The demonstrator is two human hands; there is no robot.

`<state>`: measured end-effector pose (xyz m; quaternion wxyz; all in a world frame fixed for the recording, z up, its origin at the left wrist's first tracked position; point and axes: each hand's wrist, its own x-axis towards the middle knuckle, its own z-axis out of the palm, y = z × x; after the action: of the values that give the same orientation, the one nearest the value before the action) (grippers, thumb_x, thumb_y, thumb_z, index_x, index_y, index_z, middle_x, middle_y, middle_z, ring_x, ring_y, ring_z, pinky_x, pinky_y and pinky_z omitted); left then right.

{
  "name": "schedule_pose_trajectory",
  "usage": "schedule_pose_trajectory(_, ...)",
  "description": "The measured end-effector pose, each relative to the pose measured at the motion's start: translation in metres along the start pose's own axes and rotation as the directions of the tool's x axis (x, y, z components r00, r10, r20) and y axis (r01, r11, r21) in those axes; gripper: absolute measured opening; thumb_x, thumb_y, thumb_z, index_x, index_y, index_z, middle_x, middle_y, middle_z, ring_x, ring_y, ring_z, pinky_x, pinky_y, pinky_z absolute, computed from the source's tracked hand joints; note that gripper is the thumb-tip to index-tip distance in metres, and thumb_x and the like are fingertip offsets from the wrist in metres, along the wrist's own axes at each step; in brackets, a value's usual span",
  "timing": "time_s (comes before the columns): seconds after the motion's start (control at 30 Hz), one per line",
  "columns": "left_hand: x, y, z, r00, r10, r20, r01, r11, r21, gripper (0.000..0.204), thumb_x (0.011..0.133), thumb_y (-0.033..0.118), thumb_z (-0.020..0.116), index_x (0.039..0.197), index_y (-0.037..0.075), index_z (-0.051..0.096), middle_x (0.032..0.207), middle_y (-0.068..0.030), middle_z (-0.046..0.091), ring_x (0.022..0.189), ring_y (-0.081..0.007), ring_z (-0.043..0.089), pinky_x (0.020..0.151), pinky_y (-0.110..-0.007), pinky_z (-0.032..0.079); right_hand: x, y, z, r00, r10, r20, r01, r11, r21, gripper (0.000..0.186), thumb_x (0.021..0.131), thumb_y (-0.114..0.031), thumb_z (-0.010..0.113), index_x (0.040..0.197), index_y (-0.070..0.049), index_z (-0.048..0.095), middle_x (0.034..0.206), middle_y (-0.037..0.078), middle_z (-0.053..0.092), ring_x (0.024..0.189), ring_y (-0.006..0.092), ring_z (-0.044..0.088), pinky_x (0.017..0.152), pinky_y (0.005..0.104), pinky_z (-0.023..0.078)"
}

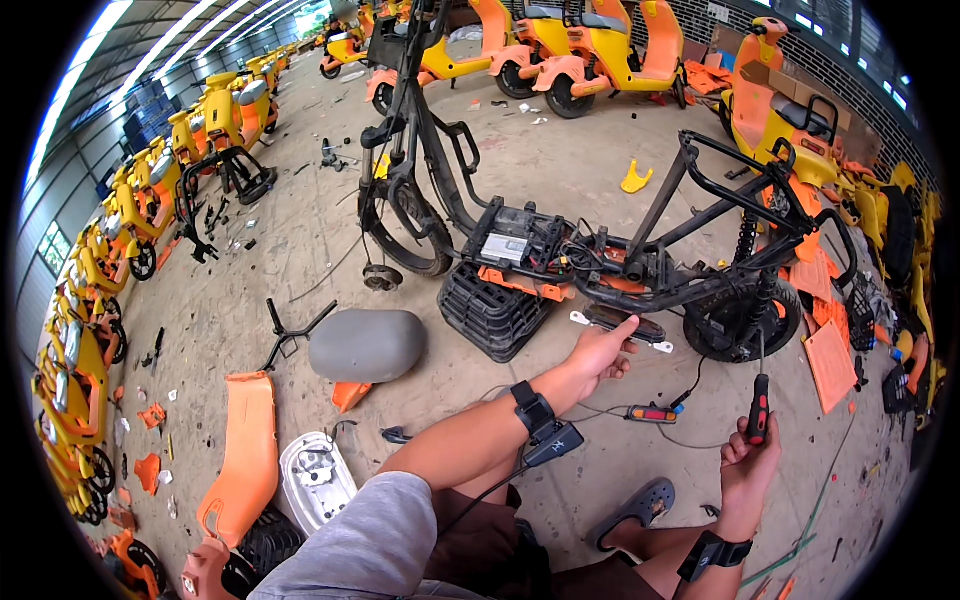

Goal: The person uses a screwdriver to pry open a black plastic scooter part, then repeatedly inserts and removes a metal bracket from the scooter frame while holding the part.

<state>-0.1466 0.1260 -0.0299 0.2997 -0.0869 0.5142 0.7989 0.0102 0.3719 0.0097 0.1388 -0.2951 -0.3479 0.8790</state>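
My left hand [604, 356] grips a dark oblong part [648, 330] with pale metal tabs, just below the black frame [632, 296] of a stripped scooter. My right hand [747, 460] holds a red and black screwdriver [760, 408], its shaft pointing up toward the rear wheel [720, 326] and shock absorber. A battery tray with a silver box [508, 249] sits on the frame, above a ribbed black crate [490, 315]. A small orange device [650, 413] with cables lies on the floor between my hands.
A grey seat [367, 345], long orange panel [243, 445], white tray [318, 480] and black handlebar piece [285, 335] lie left of me. Yellow and orange scooters [215, 125] line the left and back. Loose orange panels [832, 370] and parts are piled at right; a yellow piece [636, 177] lies behind the frame.
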Motion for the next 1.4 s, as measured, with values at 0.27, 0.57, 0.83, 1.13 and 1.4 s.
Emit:
schedule_pose_trajectory(0.27, -0.005, 0.001, 0.006, 0.999, -0.03, -0.014, 0.031, 0.999, 0.017, 0.038, 0.092, 0.042, 0.062, 0.103, 0.005, 0.059, 0.084, -0.0009, 0.059, 0.057, -0.0097, 0.054, 0.049, -0.024, 0.043, -0.005, 0.008, 0.01, 1.0, 0.01, 0.017, -0.009, 0.999, -0.035, 0.027, 0.097, -0.04, 0.05, 0.092, -0.013, 0.053, 0.074, 0.003, 0.059, 0.045, 0.0068, 0.036, 0.04, 0.0221, 0.026)
schedule_pose_trajectory(0.57, -0.005, 0.002, 0.007, 0.999, -0.027, -0.026, 0.028, 0.999, 0.041, 0.037, 0.09, 0.038, 0.066, 0.1, 0.004, 0.059, 0.082, -0.0004, 0.058, 0.057, -0.009, 0.054, 0.048, -0.024, 0.042, -0.001, 0.008, 0.005, 0.999, 0.024, 0.032, -0.023, 0.999, -0.025, 0.024, 0.097, -0.039, 0.051, 0.091, -0.017, 0.054, 0.075, 0.004, 0.06, 0.045, 0.008, 0.037, 0.041, 0.0229, 0.027)
schedule_pose_trajectory(0.83, -0.005, 0.0, 0.009, 0.999, 0.004, -0.037, -0.001, 0.997, 0.08, 0.037, 0.089, 0.039, 0.067, 0.091, 0.004, 0.058, 0.08, -0.0001, 0.058, 0.056, -0.0089, 0.053, 0.047, -0.024, 0.043, -0.001, 0.007, 0.005, 0.999, 0.029, 0.018, -0.029, 0.999, -0.031, 0.024, 0.097, -0.039, 0.052, 0.092, -0.016, 0.054, 0.075, 0.003, 0.06, 0.046, 0.0075, 0.037, 0.041, 0.0228, 0.027)
schedule_pose_trajectory(1.13, -0.007, -0.001, 0.002, 0.999, 0.018, -0.04, -0.014, 0.994, 0.105, 0.037, 0.089, 0.042, 0.067, 0.086, 0.006, 0.059, 0.075, -0.0015, 0.059, 0.057, -0.009, 0.056, 0.047, -0.023, 0.044, -0.005, 0.012, 0.004, 0.998, 0.032, 0.046, -0.03, 0.999, -0.038, 0.024, 0.096, -0.04, 0.052, 0.094, -0.016, 0.055, 0.076, 0.003, 0.06, 0.046, 0.0074, 0.037, 0.042, 0.0229, 0.027)
schedule_pose_trajectory(1.4, -0.022, 0.009, 0.002, 0.996, 0.051, -0.069, -0.033, 0.97, 0.241, 0.033, 0.087, 0.043, 0.069, 0.087, 0.01, 0.064, 0.082, 0.0009, 0.06, 0.062, -0.0089, 0.051, 0.058, -0.024, 0.044, -0.019, 0.011, 0.022, 0.997, 0.067, 0.035, -0.063, 0.992, -0.105, 0.026, 0.095, -0.038, 0.053, 0.095, -0.011, 0.054, 0.076, 0.005, 0.058, 0.048, 0.0084, 0.037, 0.045, 0.0235, 0.03)
